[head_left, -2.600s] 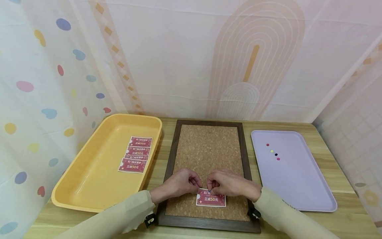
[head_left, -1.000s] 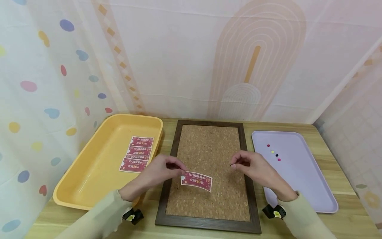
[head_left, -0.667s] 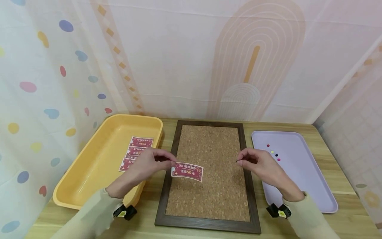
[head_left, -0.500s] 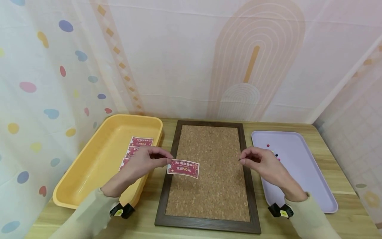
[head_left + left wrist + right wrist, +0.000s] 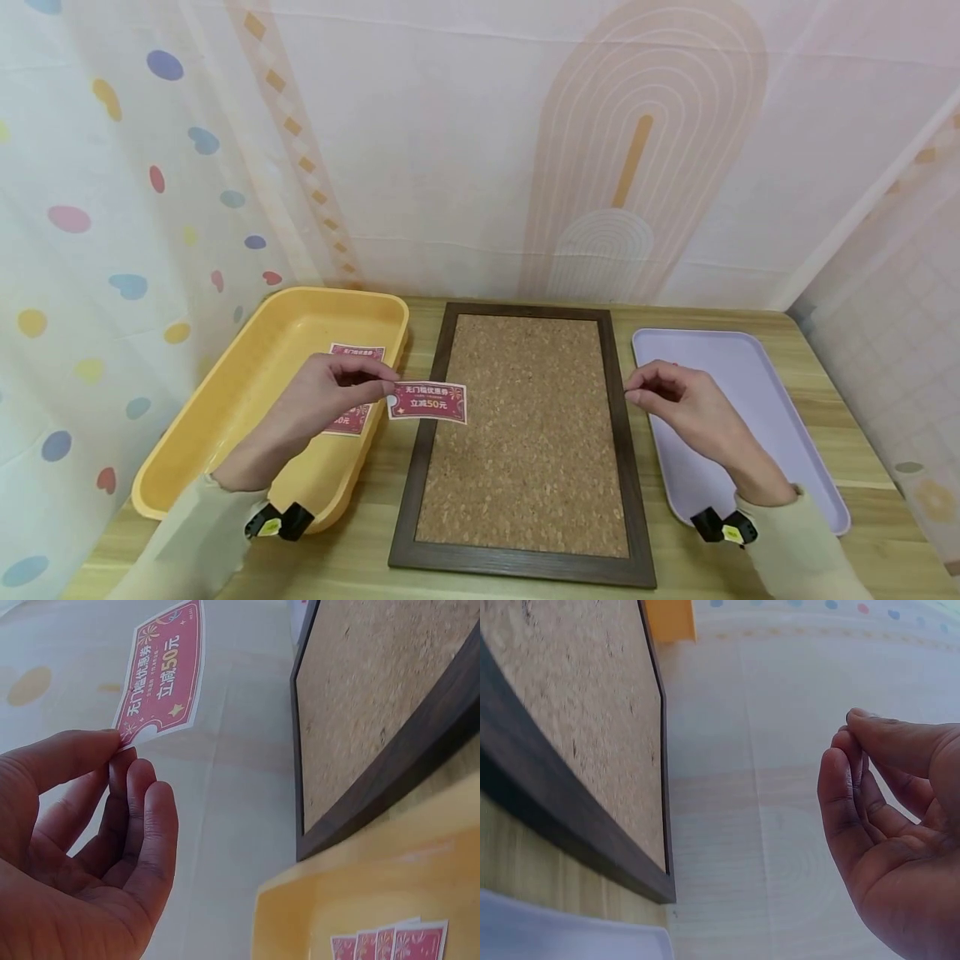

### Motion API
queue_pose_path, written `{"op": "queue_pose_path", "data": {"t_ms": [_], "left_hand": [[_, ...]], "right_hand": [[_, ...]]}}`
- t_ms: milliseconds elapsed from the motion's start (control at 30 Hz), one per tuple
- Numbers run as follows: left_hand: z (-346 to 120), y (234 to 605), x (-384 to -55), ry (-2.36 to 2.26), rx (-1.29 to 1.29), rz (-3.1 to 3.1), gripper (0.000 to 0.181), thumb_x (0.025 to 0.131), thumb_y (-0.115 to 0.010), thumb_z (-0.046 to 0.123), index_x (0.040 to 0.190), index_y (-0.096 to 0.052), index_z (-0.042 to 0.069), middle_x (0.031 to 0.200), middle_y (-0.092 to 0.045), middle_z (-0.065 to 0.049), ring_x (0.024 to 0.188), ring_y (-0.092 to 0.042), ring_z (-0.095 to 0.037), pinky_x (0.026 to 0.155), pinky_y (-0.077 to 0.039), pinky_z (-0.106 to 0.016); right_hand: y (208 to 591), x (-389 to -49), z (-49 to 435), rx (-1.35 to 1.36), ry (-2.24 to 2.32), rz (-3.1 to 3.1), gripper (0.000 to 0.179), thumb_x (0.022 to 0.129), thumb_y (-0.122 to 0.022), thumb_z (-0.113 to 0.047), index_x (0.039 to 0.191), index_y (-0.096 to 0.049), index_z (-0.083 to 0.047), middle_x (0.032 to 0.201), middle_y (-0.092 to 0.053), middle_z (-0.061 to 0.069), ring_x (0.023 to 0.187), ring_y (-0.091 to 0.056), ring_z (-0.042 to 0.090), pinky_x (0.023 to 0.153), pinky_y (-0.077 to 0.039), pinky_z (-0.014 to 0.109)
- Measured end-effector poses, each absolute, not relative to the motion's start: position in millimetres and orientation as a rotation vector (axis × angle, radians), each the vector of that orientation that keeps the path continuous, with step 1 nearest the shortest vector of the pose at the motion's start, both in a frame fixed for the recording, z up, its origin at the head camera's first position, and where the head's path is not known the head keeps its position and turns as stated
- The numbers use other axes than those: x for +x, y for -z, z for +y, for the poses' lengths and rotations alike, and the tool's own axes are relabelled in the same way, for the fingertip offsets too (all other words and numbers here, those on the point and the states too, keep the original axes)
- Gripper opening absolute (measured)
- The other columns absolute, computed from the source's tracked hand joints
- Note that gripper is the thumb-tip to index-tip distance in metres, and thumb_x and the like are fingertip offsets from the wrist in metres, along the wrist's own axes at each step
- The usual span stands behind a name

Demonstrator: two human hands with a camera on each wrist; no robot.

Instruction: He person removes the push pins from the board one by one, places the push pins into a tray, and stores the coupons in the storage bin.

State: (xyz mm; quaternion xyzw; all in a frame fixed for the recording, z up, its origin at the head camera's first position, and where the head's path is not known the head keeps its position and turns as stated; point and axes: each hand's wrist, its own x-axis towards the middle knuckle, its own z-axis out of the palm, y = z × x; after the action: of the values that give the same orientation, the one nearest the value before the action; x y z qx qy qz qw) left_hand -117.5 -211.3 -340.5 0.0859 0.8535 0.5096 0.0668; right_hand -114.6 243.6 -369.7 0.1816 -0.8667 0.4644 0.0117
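Between thumb and index finger, my left hand (image 5: pixel 318 400) pinches one corner of a red paper coupon (image 5: pixel 429 402). The coupon is held up over the left edge of the framed corkboard (image 5: pixel 525 433), and its printed face shows in the left wrist view too. My right hand (image 5: pixel 697 408) is raised above the near-left part of the lilac tray (image 5: pixel 757 433). Its thumb and index fingertips are pressed together on a tiny dark bit, seemingly a pushpin, mostly hidden by the fingers. More coupons (image 5: pixel 420 943) lie overlapping in the yellow tray (image 5: pixel 225 417), partly behind my left hand.
The yellow tray stands left of the corkboard and the lilac tray right of it, all on a wood-grain table (image 5: pixel 375 533). A patterned cloth (image 5: pixel 450 150) hangs behind the table and along both sides.
My hands, together at the coupon low on the corkboard before, have lifted and parted. The left carried the coupon up and leftward; the right moved rightward over the lilac tray, hiding its pins.
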Motion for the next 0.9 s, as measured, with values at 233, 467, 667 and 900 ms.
{"op": "queue_pose_path", "data": {"t_ms": [233, 467, 667, 900], "left_hand": [[-230, 336, -118, -1.572, 0.236, 2.56, 0.021, 0.095, -0.077, 0.016, 0.108, -0.077, 0.0, 0.11, -0.073, -0.004, 0.092, -0.066, -0.012, 0.075, -0.056, -0.025], [-249, 335, -123, -1.578, 0.26, 2.563, 0.022, 0.096, -0.075, 0.015, 0.112, -0.077, 0.0, 0.104, -0.076, 0.003, 0.091, -0.067, -0.012, 0.077, -0.056, -0.026], [-262, 334, -126, -1.573, 0.279, 2.562, 0.02, 0.097, -0.073, 0.013, 0.111, -0.076, -0.002, 0.1, -0.075, 0.008, 0.086, -0.068, -0.013, 0.077, -0.056, -0.025], [-279, 334, -131, -1.569, 0.277, 2.563, 0.022, 0.098, -0.072, 0.012, 0.113, -0.075, -0.005, 0.1, -0.075, 0.007, 0.089, -0.07, -0.015, 0.08, -0.057, -0.024]], "right_hand": [[370, -115, 257, 0.526, -1.414, -2.707, 0.005, 0.098, -0.071, -0.008, 0.103, -0.072, -0.006, 0.089, -0.07, -0.002, 0.076, -0.062, 0.008, 0.067, -0.05, 0.023], [371, -116, 269, 0.493, -1.369, -2.685, 0.006, 0.097, -0.072, -0.005, 0.103, -0.073, -0.007, 0.091, -0.07, -0.003, 0.077, -0.061, 0.008, 0.068, -0.05, 0.021], [371, -117, 277, 0.464, -1.341, -2.673, 0.007, 0.097, -0.072, -0.004, 0.103, -0.073, -0.006, 0.09, -0.07, -0.001, 0.076, -0.061, 0.009, 0.065, -0.049, 0.02], [373, -119, 287, 0.447, -1.326, -2.671, 0.008, 0.097, -0.071, -0.002, 0.104, -0.073, -0.004, 0.097, -0.072, 0.003, 0.08, -0.063, 0.007, 0.067, -0.05, 0.018]]}}
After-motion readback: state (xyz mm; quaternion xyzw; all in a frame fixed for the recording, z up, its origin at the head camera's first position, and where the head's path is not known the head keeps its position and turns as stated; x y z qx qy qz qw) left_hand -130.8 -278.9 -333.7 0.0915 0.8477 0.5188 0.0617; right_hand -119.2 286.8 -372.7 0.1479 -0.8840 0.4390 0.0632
